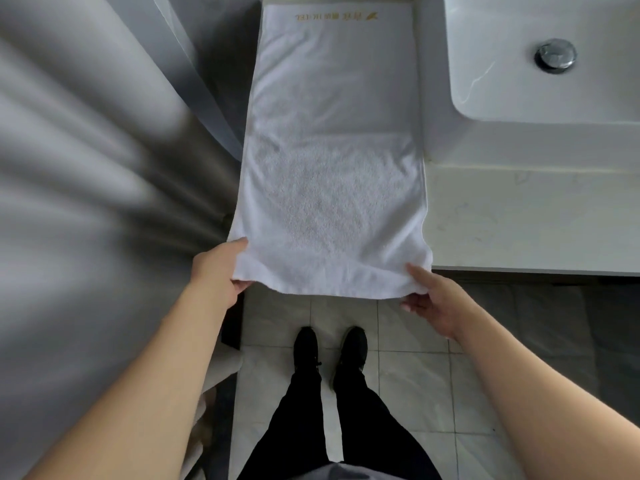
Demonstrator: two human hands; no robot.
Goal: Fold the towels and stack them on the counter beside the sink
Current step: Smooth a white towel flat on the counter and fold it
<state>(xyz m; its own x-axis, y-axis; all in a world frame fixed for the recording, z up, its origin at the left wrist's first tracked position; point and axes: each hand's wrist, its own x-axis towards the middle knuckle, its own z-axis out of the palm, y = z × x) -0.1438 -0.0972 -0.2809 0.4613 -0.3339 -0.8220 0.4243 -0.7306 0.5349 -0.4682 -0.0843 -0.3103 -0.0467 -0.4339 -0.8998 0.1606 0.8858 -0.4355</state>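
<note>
A long white towel (329, 150) lies lengthwise on the counter (519, 220) to the left of the sink (485, 81). Gold lettering marks its far end. Its near end hangs past the counter's front edge. My left hand (218, 268) pinches the near left corner, thumb on top and fingers underneath. My right hand (433, 299) pinches the near right corner, index finger lying along the top and the other fingers below.
A grey curtain or wall (86, 168) fills the left side, close to the towel's left edge. The sink's drain plug (556, 55) sits at the upper right. Below are a tiled floor (408, 375) and my black shoes (329, 348).
</note>
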